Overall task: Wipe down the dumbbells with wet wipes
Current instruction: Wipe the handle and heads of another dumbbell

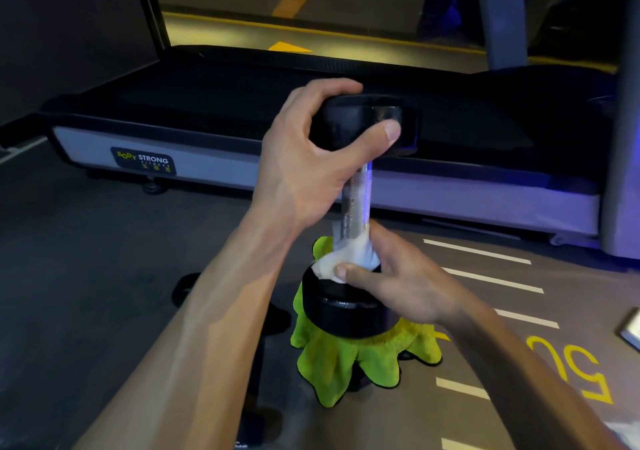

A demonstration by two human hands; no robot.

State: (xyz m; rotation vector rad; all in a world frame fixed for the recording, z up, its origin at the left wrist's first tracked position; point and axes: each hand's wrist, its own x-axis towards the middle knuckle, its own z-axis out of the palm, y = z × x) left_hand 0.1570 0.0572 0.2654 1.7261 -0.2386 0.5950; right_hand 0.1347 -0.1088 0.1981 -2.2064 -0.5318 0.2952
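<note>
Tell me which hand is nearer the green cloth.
Right. The right hand presses the wet wipe at the dumbbell's lower head, just above the green cloth; the left hand grips the top head.

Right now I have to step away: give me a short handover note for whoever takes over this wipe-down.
Left hand: gripping the top head of the dumbbell, holding it upright.
Right hand: pressing the wet wipe around the bottom of the metal handle, just above the lower head.
The dumbbell's lower head rests on a green cloth on the floor, in front of the treadmill.
Done: cannot be judged from this picture; wiping is under way at the handle's base.
Left: any part not yet wiped, plus another dark dumbbell lying on the floor at left.
</note>
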